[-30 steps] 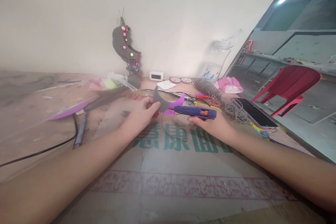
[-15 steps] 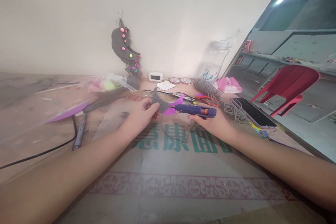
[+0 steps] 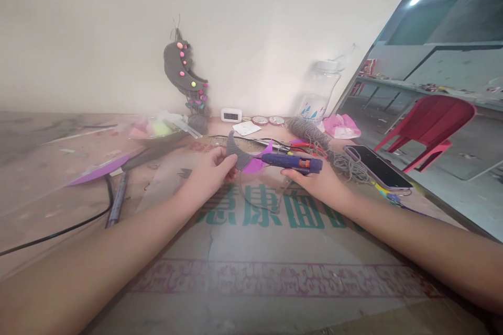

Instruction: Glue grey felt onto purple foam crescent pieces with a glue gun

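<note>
Here, above the printed cardboard (image 3: 251,251) on the tabletop, the left hand (image 3: 210,172) has its fingers pinched on a grey and purple crescent (image 3: 240,157). The right hand (image 3: 318,182) grips a blue glue gun (image 3: 294,163), its nozzle at the crescent's purple end. Beyond lie a phone (image 3: 377,167) and grey yarn (image 3: 310,133), and a moon ornament (image 3: 181,67) leans against the wall.

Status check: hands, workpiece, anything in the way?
Left hand pinches the crescent. Right hand grips the glue gun, nozzle pointing at its purple end. Yarn and phone lie to the right, apart.
</note>
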Demonstrator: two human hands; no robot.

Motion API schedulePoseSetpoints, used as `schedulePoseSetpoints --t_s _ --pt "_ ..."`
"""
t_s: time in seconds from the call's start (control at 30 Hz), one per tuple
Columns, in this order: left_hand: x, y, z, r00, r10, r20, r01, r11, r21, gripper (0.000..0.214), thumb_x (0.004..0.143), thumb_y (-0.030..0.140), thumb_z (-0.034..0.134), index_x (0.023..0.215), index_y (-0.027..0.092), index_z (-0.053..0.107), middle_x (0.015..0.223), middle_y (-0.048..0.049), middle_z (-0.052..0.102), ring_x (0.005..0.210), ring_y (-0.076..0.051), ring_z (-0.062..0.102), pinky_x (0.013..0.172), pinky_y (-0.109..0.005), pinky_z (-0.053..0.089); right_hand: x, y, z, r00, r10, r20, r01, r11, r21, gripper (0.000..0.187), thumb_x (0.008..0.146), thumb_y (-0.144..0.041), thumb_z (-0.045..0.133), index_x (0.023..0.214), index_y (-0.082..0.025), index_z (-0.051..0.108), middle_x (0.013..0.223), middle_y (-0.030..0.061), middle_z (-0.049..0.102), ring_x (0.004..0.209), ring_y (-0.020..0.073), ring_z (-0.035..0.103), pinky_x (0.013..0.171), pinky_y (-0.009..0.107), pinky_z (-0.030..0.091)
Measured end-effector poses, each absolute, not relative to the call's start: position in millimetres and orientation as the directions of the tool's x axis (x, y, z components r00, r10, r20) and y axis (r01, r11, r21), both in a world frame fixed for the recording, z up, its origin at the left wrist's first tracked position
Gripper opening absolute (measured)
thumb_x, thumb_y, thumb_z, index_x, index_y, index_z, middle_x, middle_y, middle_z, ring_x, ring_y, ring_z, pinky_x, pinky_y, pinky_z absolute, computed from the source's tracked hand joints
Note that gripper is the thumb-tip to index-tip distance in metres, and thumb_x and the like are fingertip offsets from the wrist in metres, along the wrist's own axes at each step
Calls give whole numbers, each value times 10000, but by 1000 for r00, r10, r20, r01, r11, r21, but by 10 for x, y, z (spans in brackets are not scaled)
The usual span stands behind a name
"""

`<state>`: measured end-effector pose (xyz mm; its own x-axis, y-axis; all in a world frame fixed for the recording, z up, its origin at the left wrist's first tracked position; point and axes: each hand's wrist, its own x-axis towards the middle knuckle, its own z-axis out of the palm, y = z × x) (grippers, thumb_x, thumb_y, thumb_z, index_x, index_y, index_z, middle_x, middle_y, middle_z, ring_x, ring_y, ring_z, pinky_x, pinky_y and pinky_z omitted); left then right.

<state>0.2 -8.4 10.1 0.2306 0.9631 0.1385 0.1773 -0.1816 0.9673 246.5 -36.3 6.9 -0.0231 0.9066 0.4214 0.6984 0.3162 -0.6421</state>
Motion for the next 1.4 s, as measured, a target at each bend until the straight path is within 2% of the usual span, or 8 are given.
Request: schedulePoseSetpoints --t_s 0.27,0.37,0.47,0.67,0.83,0.93,1.13,1.4 --pt "8 -78 93 242 963 121 151 -160 975 215 789 427 548 767 215 516 621 26 581 583 -147 560 575 -252 422 2465 -335 80 1 904 427 630 331 -703 381 716 -450 684 983 -185 628 899 51 699 832 213 647 739 323 528" --pt "15 -73 87 244 962 122 120 -155 981 199 789 412 544 778 214 522 628 28 572 582 -142 550 555 -245 409 2473 -366 223 -42 890 454 603 385 -699 246 803 -422 592 832 -181 628 759 32 664 727 182 623 714 311 516" --pt "21 -66 81 240 962 131 106 -160 981 193 786 401 545 771 210 517 623 30 573 569 -137 539 551 -246 403 2518 -369 402 -84 873 481 612 426 -666 360 878 -453 478 674 -186 606 716 40 635 708 171 589 730 302 497" --pt "21 -42 65 241 962 130 120 -163 979 184 787 391 536 749 211 523 599 35 568 549 -132 523 547 -246 397 2524 -143 715 -32 871 489 496 439 -749 388 868 -521 477 803 -179 647 865 78 693 732 174 606 734 291 502" --pt "22 -62 67 246 962 121 108 -151 983 202 797 401 537 736 211 508 606 38 562 565 -130 531 557 -242 407 2487 392 810 40 874 484 666 338 -665 414 786 -515 601 939 -136 660 937 92 697 842 214 614 771 323 478" --pt "21 -69 69 257 960 111 99 -140 985 210 803 410 537 754 208 508 619 39 558 575 -127 532 565 -240 415 2504 787 733 4 944 329 699 233 -676 414 788 -467 614 1014 -122 650 953 85 691 800 185 602 715 289 472" --pt "21 -62 73 259 959 113 101 -143 985 215 802 407 535 734 205 503 608 33 559 577 -131 532 555 -234 413 2527 1273 395 25 971 238 712 149 -686 386 788 -408 614 1007 -95 664 877 91 692 680 141 571 602 245 453" --pt "26 -52 70 249 962 110 71 -131 989 213 788 407 554 749 201 515 605 35 556 549 -121 530 534 -231 402 2552 1305 270 -34 967 253 765 189 -616 343 763 -377 643 977 -112 683 857 74 703 774 181 611 751 290 471"
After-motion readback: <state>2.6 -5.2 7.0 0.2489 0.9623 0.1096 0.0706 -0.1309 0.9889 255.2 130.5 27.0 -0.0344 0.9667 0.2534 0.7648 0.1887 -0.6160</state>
